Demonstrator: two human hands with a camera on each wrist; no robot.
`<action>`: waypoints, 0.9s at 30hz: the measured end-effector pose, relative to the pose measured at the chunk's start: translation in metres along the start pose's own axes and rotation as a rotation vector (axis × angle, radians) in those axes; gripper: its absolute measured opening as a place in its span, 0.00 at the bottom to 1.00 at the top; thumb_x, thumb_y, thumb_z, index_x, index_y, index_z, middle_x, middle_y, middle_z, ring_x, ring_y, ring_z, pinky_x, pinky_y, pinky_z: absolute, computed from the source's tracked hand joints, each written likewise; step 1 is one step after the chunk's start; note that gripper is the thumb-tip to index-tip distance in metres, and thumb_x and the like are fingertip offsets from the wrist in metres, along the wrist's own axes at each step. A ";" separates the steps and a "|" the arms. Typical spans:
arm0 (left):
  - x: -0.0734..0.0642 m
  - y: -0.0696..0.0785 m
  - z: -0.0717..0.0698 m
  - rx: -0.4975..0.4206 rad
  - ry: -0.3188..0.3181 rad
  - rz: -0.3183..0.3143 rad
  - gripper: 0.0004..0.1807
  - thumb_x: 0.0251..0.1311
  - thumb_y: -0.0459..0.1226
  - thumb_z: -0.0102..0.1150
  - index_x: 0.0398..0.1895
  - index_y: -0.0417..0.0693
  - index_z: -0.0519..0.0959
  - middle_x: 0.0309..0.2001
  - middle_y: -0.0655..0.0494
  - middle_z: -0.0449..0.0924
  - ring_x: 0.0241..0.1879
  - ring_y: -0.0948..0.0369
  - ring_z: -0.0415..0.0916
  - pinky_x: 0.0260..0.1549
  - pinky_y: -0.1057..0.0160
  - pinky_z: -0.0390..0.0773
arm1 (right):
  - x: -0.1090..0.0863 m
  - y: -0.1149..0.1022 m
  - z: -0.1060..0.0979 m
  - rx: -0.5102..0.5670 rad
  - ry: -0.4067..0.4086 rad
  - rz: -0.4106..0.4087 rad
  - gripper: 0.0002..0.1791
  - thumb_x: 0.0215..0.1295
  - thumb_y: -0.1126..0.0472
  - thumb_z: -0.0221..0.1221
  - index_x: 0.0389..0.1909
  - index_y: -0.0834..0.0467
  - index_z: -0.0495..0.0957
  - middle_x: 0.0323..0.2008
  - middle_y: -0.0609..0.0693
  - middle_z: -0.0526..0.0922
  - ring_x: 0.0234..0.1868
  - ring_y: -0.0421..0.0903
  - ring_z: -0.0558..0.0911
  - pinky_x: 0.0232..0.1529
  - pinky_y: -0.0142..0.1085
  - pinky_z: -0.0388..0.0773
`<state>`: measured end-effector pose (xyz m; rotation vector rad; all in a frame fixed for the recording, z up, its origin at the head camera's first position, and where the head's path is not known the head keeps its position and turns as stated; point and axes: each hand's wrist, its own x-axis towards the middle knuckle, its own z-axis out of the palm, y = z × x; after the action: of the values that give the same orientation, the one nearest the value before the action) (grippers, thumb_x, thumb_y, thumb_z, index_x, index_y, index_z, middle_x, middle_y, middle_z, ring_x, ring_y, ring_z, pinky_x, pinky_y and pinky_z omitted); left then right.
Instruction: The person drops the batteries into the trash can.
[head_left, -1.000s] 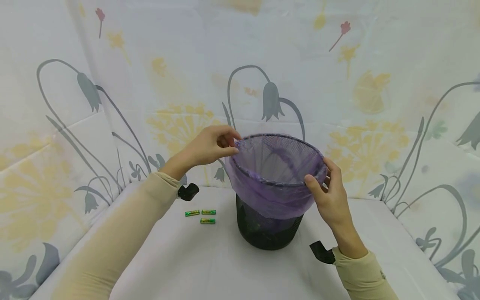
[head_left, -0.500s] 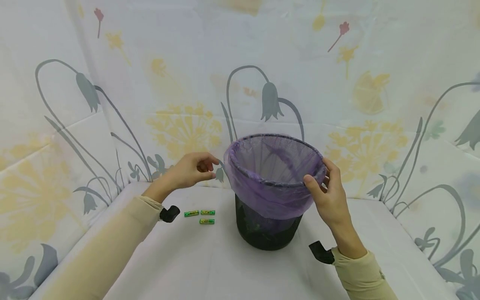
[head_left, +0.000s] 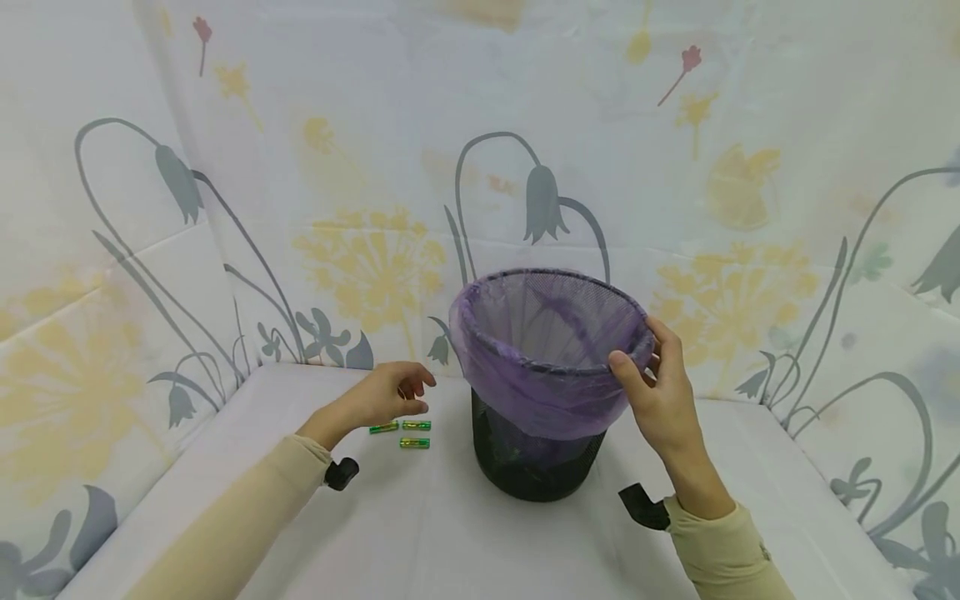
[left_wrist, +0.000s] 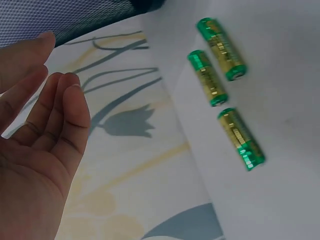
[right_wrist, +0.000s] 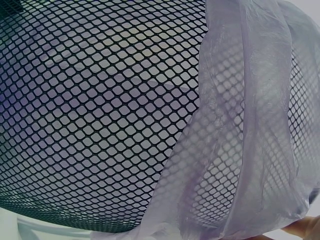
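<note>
A black mesh wastebasket (head_left: pixel 536 475) stands upright, lined with a thin purple trash bag (head_left: pixel 543 408) folded down over its rim. My right hand (head_left: pixel 663 408) grips the rim and bag on the right side, thumb near the front and fingers behind the edge. In the right wrist view, the mesh (right_wrist: pixel 110 100) and draped bag (right_wrist: pixel 265 115) fill most of the picture. Left of the basket, my left hand (head_left: pixel 378 393) hovers just beyond the batteries, fingers loosely bent and holding nothing. Three green-and-gold batteries (left_wrist: pixel 222 49) lie apart from that hand on the white surface.
A white cloth (head_left: pixel 450 550) covers the tabletop. Behind and at both sides rises a floral-printed cloth backdrop (head_left: pixel 360 167), close behind the basket. Black wrist mounts (head_left: pixel 645 506) stick out from the sleeves.
My left hand has left the basket's left rim and moved down and left to the batteries. The right hand and basket keep their places.
</note>
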<state>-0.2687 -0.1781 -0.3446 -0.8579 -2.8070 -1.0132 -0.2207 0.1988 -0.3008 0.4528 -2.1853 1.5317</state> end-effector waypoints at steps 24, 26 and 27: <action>-0.016 -0.038 0.045 0.113 -0.121 0.009 0.18 0.48 0.30 0.69 0.44 0.38 0.79 0.32 0.50 0.76 0.35 0.56 0.74 0.37 0.60 0.74 | 0.000 0.000 0.000 0.009 0.004 -0.002 0.37 0.67 0.53 0.55 0.73 0.51 0.48 0.64 0.55 0.61 0.63 0.53 0.66 0.62 0.53 0.62; -0.016 -0.041 0.047 0.128 -0.127 0.002 0.19 0.47 0.30 0.70 0.44 0.39 0.79 0.32 0.52 0.76 0.35 0.57 0.73 0.37 0.59 0.73 | 0.000 0.000 0.000 0.008 0.004 0.001 0.37 0.67 0.53 0.55 0.73 0.51 0.49 0.64 0.55 0.62 0.63 0.53 0.66 0.62 0.53 0.62; -0.016 -0.042 0.048 0.133 -0.130 0.000 0.19 0.47 0.30 0.71 0.44 0.39 0.79 0.32 0.53 0.75 0.34 0.57 0.73 0.36 0.59 0.73 | 0.000 0.000 0.000 0.006 0.005 0.002 0.38 0.67 0.53 0.56 0.73 0.51 0.49 0.64 0.55 0.62 0.63 0.53 0.66 0.62 0.53 0.62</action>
<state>-0.2695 -0.1838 -0.4101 -0.9402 -2.9409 -0.7870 -0.2205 0.1984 -0.3006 0.4484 -2.1789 1.5399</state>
